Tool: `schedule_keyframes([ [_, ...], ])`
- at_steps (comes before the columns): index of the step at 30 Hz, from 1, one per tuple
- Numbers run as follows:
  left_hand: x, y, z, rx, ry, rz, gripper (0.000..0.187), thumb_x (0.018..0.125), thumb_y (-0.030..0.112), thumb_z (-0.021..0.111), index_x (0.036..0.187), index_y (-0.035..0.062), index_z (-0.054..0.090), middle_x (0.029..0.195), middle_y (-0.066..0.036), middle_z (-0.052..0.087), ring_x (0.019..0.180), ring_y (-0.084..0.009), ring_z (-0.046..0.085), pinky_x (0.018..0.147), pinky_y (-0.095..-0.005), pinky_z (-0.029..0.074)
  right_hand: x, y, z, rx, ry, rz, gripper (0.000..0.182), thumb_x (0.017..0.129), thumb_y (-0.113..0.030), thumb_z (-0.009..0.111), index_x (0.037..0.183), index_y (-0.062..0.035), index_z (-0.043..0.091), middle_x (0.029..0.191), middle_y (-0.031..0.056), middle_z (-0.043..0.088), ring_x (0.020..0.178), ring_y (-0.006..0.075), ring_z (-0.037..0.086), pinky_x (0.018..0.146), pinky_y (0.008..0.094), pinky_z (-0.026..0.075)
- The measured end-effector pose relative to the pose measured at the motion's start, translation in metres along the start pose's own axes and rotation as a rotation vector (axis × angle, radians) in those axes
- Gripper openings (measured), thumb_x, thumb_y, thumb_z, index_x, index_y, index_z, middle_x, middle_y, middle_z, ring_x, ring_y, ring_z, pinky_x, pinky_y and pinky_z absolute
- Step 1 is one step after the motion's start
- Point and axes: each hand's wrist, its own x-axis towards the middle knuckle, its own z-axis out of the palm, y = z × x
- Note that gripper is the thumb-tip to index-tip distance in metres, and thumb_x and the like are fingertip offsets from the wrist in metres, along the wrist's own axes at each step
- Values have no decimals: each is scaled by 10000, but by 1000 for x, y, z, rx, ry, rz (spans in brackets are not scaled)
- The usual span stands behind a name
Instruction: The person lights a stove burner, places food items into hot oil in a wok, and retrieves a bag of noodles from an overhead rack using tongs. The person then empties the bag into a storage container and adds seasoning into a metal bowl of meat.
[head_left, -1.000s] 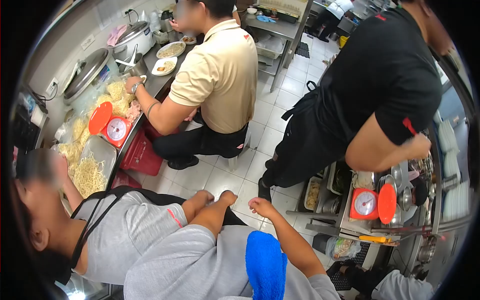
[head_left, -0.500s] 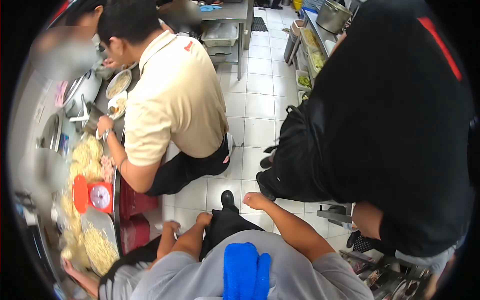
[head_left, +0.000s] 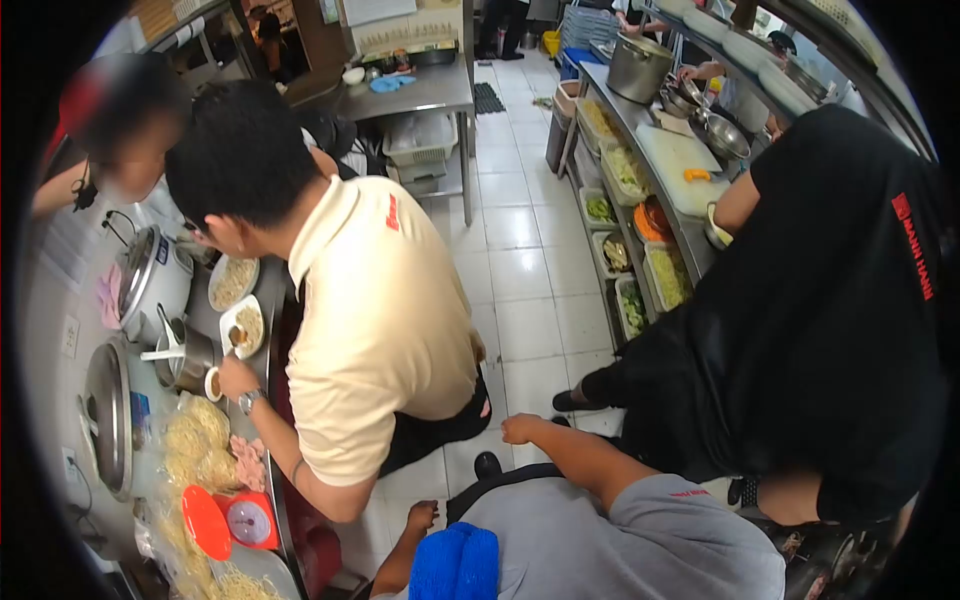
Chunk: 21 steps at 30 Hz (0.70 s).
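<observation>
My right hand is out in front of my body above the tiled floor, fingers curled closed with nothing visible in them. Lower and to the left, my left hand hangs with its fingers curled in, and it too shows nothing held. Neither touches anything that I can see. A folded, fluffy blue cloth rests against my grey shirt. Nearest to my left is a co-worker in a cream shirt, whose hand holds a small cup by the counter.
A red scale, bagged noodles, a rice cooker and plates of food line the left counter. A person in black works at the right counter, above tubs of vegetables. White floor tiles run between.
My view has tilted up and shifted, showing more of both counters and the far table. Both my hands now sit lower in the picture. The grey-clothed person at lower left has left the view.
</observation>
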Motion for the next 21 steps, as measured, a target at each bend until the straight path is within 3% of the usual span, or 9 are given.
schedule_keyframes([
  [3,-12,30,-4,-30,9,-11,322,835,293,533,995,16,570,953,-115,608,847,-243,615,586,-402,464,8,28,-20,40,-27,108,352,789,-349,505,959,-62,617,991,167,617,936,355,574,822,427,448],
  [6,69,-20,-19,686,-74,693,314,809,281,558,959,6,581,953,-150,607,834,-262,625,595,-413,491,10,60,-52,63,64,113,337,786,-343,530,942,-59,624,904,152,639,828,318,614,764,394,475],
  [9,65,16,-16,537,-39,441,315,808,282,558,958,6,582,951,-149,607,832,-259,625,595,-410,492,21,114,-74,138,185,2,290,794,-323,552,882,-59,634,762,122,645,661,236,626,621,352,496],
  [11,72,54,-16,349,6,252,315,807,282,558,957,6,582,950,-149,607,831,-258,626,596,-407,492,25,150,-88,546,166,230,237,803,-287,559,827,-66,639,665,85,629,544,166,592,498,315,474],
  [12,77,76,-14,287,25,198,315,807,282,558,957,6,582,949,-149,607,831,-257,626,596,-406,493,28,173,-95,544,166,225,237,803,-287,559,827,-66,639,665,85,629,544,166,592,498,315,474],
  [16,99,183,-12,239,104,148,315,806,284,558,955,7,582,947,-148,607,829,-254,627,597,-402,494,39,271,-132,613,51,440,299,834,-300,519,738,-37,624,630,76,619,513,164,576,462,323,460],
  [21,120,339,-35,332,315,133,316,805,285,558,953,7,583,944,-147,608,827,-250,627,598,-396,496,64,396,-193,771,89,484,306,842,-296,500,743,-35,624,639,79,617,547,163,583,477,322,463],
])
